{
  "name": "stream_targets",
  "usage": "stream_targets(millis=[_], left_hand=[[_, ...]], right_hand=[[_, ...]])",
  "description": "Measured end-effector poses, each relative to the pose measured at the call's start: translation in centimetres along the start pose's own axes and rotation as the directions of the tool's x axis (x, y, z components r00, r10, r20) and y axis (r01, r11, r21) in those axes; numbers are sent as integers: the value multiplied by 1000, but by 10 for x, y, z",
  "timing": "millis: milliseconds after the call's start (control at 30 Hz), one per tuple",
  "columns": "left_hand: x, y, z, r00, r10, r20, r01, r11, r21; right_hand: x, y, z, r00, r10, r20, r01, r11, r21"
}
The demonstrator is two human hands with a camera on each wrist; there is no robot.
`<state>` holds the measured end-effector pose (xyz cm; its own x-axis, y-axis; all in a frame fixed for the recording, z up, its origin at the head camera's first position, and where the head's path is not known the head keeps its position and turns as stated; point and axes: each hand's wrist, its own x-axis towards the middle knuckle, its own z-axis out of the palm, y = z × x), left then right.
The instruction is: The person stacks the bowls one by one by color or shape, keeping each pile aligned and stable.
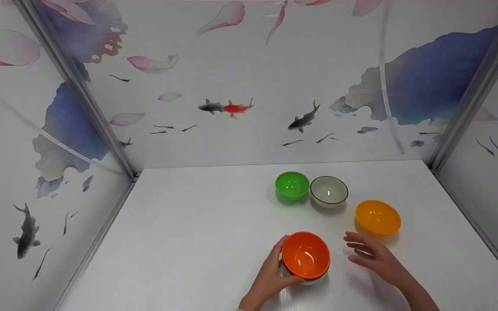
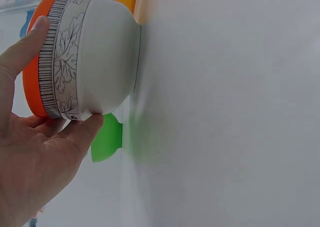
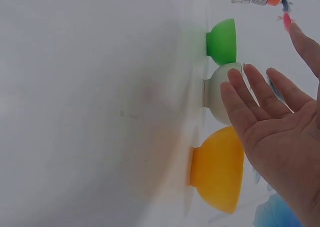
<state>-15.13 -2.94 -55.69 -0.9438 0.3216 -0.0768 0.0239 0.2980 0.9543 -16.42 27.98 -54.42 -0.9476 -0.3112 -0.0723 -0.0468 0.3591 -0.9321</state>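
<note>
right now, your left hand (image 1: 270, 274) grips a nested pair of bowls at the near middle of the white table (image 1: 188, 229), thumb at the near side and fingers wrapped round the left. the upper one is a glossy orange bowl (image 1: 306, 255), its hollow facing up; it sits inside a white patterned bowl (image 2: 107, 52), whose upper band carries vertical black stripes and outlined leaves. from your left wrist you see the thumb lying across the orange edge and the striped band — whether the foot of the pair touches the table, you cannot tell. your right hand (image 1: 376, 261) is open, fingers relaxed and slightly apart with the thumb away from them, between the nested pair and the yellow bowl (image 1: 378, 217), nearer to the yellow one. that yellow bowl stands upright on the table, just beyond your right fingers. farther back, toward the rear panel (image 1: 249, 149), you have a green bowl (image 1: 292, 185) and, just to its right, a pale bowl with a dark rim (image 1: 329, 191) — both upright. on the rear panel, a red fish (image 1: 237, 108) is printed beside dark ones, with pink petals higher up.
</note>
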Motion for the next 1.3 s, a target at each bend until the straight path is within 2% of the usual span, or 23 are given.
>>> stream_targets(millis=[133,233,367,600,1300], left_hand=[[1,0,0,1000,-17,-1,17,1000,2],[1,0,0,1000,-25,-3,25,1000,3],[1,0,0,1000,-31,-5,31,1000,-4],[0,-2,0,1000,-5,3,5,1000,-10],[1,1,1,999,-38,-7,38,999,13]], right_hand=[[0,0,-1,1000,4,-29,-5,1000,-9],[0,0,-1,995,18,-99,-21,999,-27],[-1,-1,0,977,40,-211,-50,998,-46],[-1,-1,-2,949,41,-312,-70,994,-83],[-6,-5,-8,888,-24,-459,-61,984,-170]])
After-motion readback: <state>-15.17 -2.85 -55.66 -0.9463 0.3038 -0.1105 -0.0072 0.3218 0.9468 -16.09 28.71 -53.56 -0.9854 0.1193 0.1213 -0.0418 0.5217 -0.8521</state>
